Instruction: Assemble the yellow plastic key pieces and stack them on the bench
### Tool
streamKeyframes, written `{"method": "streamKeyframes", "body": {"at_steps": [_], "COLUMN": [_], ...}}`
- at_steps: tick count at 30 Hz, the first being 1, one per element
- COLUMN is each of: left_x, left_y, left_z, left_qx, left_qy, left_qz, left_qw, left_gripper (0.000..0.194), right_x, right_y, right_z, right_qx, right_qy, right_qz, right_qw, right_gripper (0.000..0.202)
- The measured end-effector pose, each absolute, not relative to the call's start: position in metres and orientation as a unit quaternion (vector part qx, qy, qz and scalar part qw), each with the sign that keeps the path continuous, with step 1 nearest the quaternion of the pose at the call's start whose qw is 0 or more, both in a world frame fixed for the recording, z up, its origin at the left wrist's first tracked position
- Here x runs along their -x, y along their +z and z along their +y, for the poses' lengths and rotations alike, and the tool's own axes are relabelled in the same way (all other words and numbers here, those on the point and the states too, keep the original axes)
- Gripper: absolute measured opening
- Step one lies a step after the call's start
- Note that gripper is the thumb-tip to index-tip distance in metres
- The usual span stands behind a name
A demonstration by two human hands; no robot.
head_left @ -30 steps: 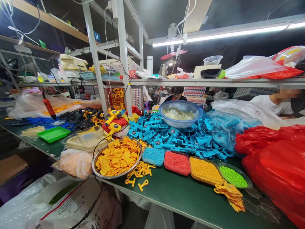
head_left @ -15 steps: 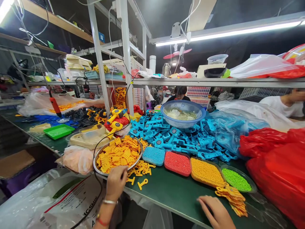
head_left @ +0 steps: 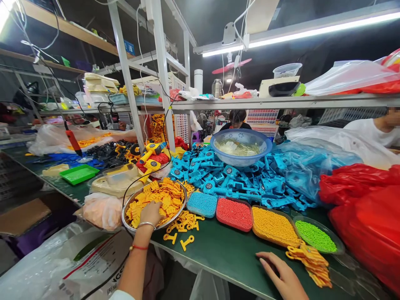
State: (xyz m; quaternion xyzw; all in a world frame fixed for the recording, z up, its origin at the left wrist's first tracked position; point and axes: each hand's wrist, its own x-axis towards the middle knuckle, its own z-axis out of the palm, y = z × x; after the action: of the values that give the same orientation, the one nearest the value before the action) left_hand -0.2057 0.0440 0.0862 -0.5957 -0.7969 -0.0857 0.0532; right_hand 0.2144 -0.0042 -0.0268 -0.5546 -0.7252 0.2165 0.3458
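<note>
My left hand (head_left: pixel 151 213) reaches into a round metal bowl (head_left: pixel 125 221) heaped with yellow plastic pieces (head_left: pixel 161 196). Its fingertips are lost among the pieces, so whether it grips one cannot be seen. My right hand (head_left: pixel 279 271) rests at the table's front edge, fingers stretched and apart, holding nothing. To its right lies an overlapping stack of flat yellow plastic pieces (head_left: pixel 310 263). Between my hands, several yellow T-shaped parts with a ring end (head_left: pixel 187 242) lie loose by the bowl.
Behind the table's front strip stand trays of blue beads (head_left: pixel 202 204), red beads (head_left: pixel 233 213), yellow beads (head_left: pixel 275 226) and green beads (head_left: pixel 315 236). A pile of blue plastic parts (head_left: pixel 231 183) carries a blue basin (head_left: pixel 240 160). Red bags (head_left: pixel 368 225) bulge at right. A black cable (head_left: pixel 124 200) crosses beside the bowl.
My left hand has moved forward from the bowl's front rim into the yellow pieces. My right hand stays at the table edge, with little change.
</note>
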Motion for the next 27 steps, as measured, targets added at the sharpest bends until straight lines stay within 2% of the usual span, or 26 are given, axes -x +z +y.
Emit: {"method": "streamKeyframes", "body": {"at_steps": [4, 10, 11, 13, 15, 17, 23, 27], "left_x": [0.202, 0.155, 0.138, 0.1, 0.06, 0.027, -0.012, 0.007], "left_y": [0.093, 0.074, 0.066, 0.047, 0.03, 0.02, 0.009, -0.001], "left_z": [0.038, 0.006, -0.002, -0.017, -0.028, -0.033, -0.02, -0.014], "left_qx": [0.587, 0.589, 0.599, 0.635, 0.665, 0.678, 0.742, 0.741], "left_qy": [-0.131, -0.231, -0.252, -0.355, -0.361, -0.341, -0.306, -0.32], "left_qz": [-0.796, -0.773, -0.759, -0.678, -0.619, -0.608, -0.575, -0.587], "left_qw": [0.064, 0.049, 0.028, -0.1, -0.209, -0.234, -0.159, -0.057], "left_gripper": [0.022, 0.028, 0.027, 0.023, 0.019, 0.018, 0.033, 0.03], "right_x": [-0.214, -0.213, -0.213, -0.212, -0.211, -0.21, -0.21, -0.211], "right_y": [-0.024, -0.024, -0.024, -0.023, -0.021, -0.019, -0.019, -0.019], "right_z": [-0.005, -0.008, -0.008, -0.007, -0.007, -0.007, -0.005, -0.005], "right_qx": [0.551, 0.56, 0.56, 0.56, 0.558, 0.554, 0.563, 0.569], "right_qy": [0.226, 0.231, 0.228, 0.223, 0.221, 0.223, 0.249, 0.281], "right_qz": [-0.728, -0.715, -0.715, -0.719, -0.724, -0.731, -0.709, -0.686], "right_qw": [0.339, 0.349, 0.35, 0.346, 0.339, 0.331, 0.343, 0.356], "right_gripper": [0.037, 0.038, 0.038, 0.038, 0.037, 0.036, 0.037, 0.038]}}
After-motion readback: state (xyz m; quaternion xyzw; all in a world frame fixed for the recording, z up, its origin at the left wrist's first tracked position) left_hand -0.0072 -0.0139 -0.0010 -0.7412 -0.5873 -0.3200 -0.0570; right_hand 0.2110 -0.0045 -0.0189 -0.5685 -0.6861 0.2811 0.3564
